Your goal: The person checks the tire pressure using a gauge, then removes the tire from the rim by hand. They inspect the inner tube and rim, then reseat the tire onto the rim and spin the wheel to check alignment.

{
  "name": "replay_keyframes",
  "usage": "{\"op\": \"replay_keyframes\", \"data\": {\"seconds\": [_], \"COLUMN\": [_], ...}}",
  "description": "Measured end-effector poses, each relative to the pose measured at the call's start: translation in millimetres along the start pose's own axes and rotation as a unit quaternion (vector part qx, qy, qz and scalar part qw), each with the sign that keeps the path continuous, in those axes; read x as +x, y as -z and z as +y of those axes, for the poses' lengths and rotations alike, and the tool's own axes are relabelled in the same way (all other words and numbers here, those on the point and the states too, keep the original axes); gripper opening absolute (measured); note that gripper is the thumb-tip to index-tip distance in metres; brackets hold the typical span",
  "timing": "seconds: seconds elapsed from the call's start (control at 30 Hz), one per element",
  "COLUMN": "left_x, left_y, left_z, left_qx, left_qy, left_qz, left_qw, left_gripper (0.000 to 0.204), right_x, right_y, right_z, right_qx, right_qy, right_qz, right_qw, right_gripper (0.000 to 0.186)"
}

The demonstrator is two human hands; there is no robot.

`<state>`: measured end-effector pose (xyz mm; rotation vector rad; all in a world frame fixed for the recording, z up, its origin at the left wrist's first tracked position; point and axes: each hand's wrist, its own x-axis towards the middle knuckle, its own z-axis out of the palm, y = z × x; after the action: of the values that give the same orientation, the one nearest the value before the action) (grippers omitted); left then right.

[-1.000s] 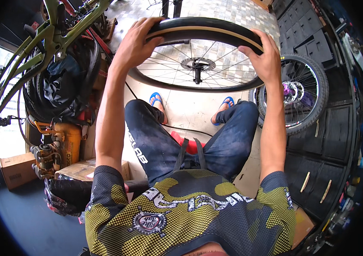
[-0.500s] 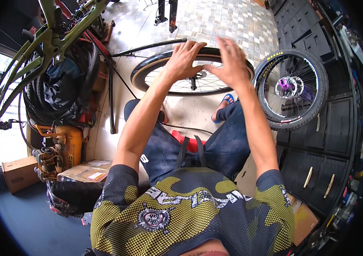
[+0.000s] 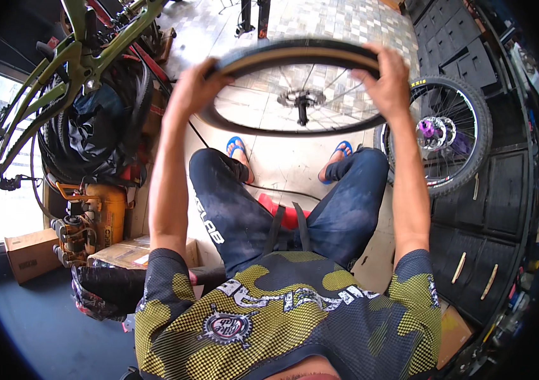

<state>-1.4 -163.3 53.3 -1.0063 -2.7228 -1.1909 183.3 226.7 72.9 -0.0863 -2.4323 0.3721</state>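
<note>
A bicycle wheel (image 3: 301, 49) with a black tire and tan band lies tilted in front of me, slightly blurred by motion, its spokes and disc rotor (image 3: 302, 100) showing. My left hand (image 3: 198, 85) is closed on the upper left of the tire, thumb toward the inside. My right hand (image 3: 386, 82) grips the upper right of the same tire. My feet in blue sandals and my bent knees are just below the wheel.
At left are a green frame (image 3: 70, 82), piled black tires (image 3: 124, 152), an orange compressor (image 3: 101, 215) and cardboard boxes (image 3: 32, 253). A knobby-tired wheel (image 3: 472, 139) with a purple hub leans at right against black drawers (image 3: 446, 259). A fork (image 3: 262, 19) stands beyond me.
Half a second ago my hands were close together near the middle of the tire. They have spread apart to its two sides and lifted the wheel's near-top rim higher, much as one second ago.
</note>
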Motion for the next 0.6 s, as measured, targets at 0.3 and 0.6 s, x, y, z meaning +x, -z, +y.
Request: {"op": "replay_keyframes", "data": {"seconds": [0.3,0.6], "left_x": [19.4,-3.0], "left_y": [-32.6,-118.7], "left_z": [27.3,33.4], "left_qx": [0.181,0.234], "left_qy": [-0.103,-0.123], "left_qz": [0.019,0.016], "left_qw": [0.978,0.964], "left_gripper": [0.071,0.069], "right_x": [-65.9,-78.5], "right_y": [-51.5,-53.9], "right_z": [45.3,53.1], "right_qx": [-0.007,-0.102], "right_qy": [-0.008,-0.162], "right_qz": [0.067,-0.189], "right_qw": [0.998,0.963], "right_gripper": [0.084,0.116]}}
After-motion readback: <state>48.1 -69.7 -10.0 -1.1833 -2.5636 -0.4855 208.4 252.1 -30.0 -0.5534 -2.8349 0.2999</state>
